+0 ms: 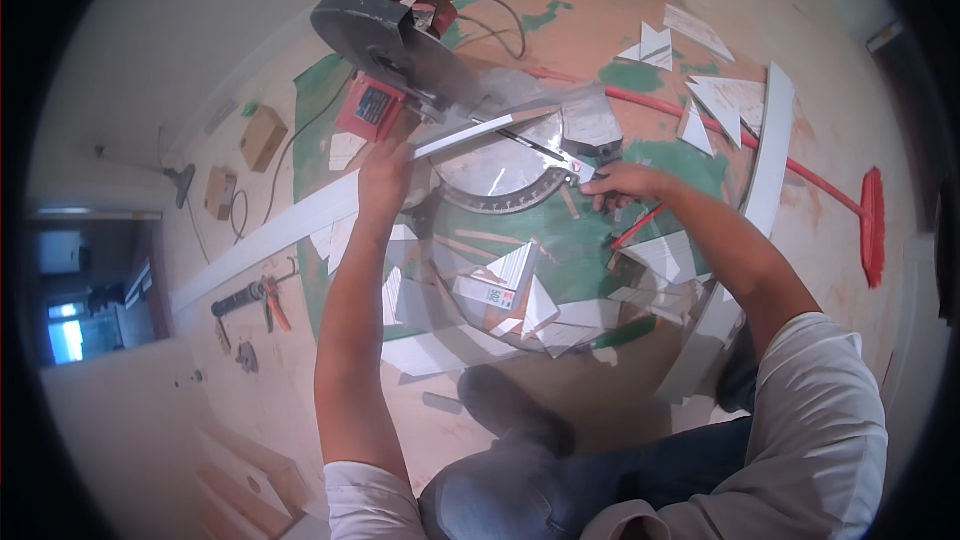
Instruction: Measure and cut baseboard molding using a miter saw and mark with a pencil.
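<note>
A miter saw (500,170) stands on the floor sheet in front of me, its head and dark blade guard (385,45) raised, with a red handle on top. A long white trim board (270,245) lies across the saw table and sticks out to the left. My left hand (385,180) grips this board at the left side of the table. My right hand (622,185) is closed at the front of the round table, on the miter handle (580,170); some fingertips are hidden. Both forearms reach in from below.
White trim offcuts (515,280) litter the green and brown floor sheet (590,240). A red broom (870,230) lies at the right, near another long white board (770,160). Wood blocks (262,140), a caulking gun (245,298) and cables lie left.
</note>
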Demonstrator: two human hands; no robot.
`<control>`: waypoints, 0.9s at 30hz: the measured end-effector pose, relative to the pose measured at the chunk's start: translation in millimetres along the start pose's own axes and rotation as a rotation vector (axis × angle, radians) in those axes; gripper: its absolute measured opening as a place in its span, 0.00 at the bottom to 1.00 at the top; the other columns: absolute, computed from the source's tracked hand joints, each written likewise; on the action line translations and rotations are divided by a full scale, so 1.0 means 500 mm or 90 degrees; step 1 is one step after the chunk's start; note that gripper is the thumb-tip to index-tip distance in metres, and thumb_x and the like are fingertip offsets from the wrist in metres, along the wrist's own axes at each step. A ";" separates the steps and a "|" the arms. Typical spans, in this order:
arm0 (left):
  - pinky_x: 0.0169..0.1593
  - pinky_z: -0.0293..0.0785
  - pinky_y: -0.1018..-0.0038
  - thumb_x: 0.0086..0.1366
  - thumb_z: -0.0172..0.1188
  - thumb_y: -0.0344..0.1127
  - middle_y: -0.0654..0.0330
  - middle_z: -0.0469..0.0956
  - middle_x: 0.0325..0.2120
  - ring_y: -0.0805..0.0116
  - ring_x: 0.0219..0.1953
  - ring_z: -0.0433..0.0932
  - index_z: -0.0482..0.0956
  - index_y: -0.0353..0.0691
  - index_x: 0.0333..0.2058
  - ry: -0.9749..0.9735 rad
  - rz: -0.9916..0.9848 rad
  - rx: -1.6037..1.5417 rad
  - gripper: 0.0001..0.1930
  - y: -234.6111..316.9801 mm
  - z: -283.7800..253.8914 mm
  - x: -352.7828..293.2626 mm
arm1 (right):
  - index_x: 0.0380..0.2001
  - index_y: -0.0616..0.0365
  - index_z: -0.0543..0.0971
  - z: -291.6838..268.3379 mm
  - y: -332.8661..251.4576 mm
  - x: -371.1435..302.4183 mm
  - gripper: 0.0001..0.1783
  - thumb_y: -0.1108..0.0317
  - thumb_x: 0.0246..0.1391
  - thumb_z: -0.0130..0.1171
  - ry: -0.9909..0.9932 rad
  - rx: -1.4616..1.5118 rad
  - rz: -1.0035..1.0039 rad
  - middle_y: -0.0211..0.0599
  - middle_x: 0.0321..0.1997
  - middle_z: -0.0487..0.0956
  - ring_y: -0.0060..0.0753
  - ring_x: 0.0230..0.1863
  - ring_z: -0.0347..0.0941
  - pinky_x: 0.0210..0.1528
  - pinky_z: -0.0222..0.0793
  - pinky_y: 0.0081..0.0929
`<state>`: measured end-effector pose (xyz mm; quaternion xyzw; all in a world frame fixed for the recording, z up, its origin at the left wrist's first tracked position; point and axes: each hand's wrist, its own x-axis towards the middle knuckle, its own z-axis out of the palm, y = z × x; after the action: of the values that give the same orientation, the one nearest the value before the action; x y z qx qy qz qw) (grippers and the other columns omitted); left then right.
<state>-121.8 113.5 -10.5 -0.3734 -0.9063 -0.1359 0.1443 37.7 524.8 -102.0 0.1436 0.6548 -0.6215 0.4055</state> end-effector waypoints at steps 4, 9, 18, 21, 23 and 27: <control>0.42 0.75 0.54 0.55 0.61 0.28 0.50 0.79 0.32 0.47 0.38 0.80 0.78 0.40 0.35 -0.075 0.055 0.031 0.07 -0.036 0.019 0.026 | 0.36 0.52 0.80 0.008 -0.005 0.000 0.26 0.39 0.54 0.69 0.067 -0.036 0.042 0.26 0.26 0.80 0.16 0.20 0.71 0.19 0.59 0.17; 0.39 0.78 0.53 0.57 0.60 0.31 0.48 0.83 0.34 0.46 0.36 0.84 0.80 0.40 0.37 -0.148 -0.021 0.035 0.08 -0.060 0.043 0.044 | 0.26 0.51 0.79 0.019 -0.004 -0.002 0.25 0.40 0.54 0.70 0.089 -0.072 0.008 0.21 0.20 0.75 0.16 0.18 0.68 0.19 0.57 0.18; 0.39 0.78 0.55 0.54 0.61 0.32 0.49 0.84 0.32 0.48 0.35 0.84 0.81 0.40 0.35 -0.109 -0.019 0.014 0.09 -0.068 0.048 0.054 | 0.23 0.55 0.79 0.046 0.018 -0.006 0.23 0.47 0.55 0.72 0.174 -0.043 -0.092 0.23 0.18 0.73 0.16 0.16 0.64 0.20 0.55 0.20; 0.38 0.78 0.55 0.53 0.60 0.31 0.50 0.84 0.31 0.49 0.35 0.84 0.82 0.40 0.35 -0.109 -0.013 0.031 0.09 -0.073 0.051 0.056 | 0.21 0.55 0.79 0.057 0.020 -0.007 0.22 0.49 0.55 0.72 0.198 -0.049 -0.113 0.24 0.17 0.74 0.16 0.16 0.64 0.20 0.56 0.20; 0.38 0.78 0.55 0.53 0.60 0.31 0.50 0.84 0.31 0.49 0.35 0.84 0.82 0.40 0.35 -0.106 -0.017 0.028 0.09 -0.075 0.054 0.056 | 0.21 0.56 0.79 0.064 0.017 -0.010 0.22 0.50 0.55 0.72 0.214 -0.052 -0.115 0.24 0.17 0.74 0.16 0.16 0.64 0.20 0.56 0.21; 0.37 0.78 0.55 0.54 0.60 0.31 0.51 0.84 0.31 0.50 0.35 0.84 0.82 0.41 0.35 -0.107 -0.018 0.029 0.09 -0.078 0.054 0.057 | 0.24 0.56 0.79 0.058 -0.002 -0.023 0.21 0.50 0.56 0.71 0.182 -0.064 -0.057 0.23 0.19 0.75 0.15 0.18 0.66 0.21 0.60 0.19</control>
<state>-173.4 114.7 -30.1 -0.3673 -0.9232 -0.0853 0.0747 54.5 501.2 -90.3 0.1805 0.7416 -0.5789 0.2868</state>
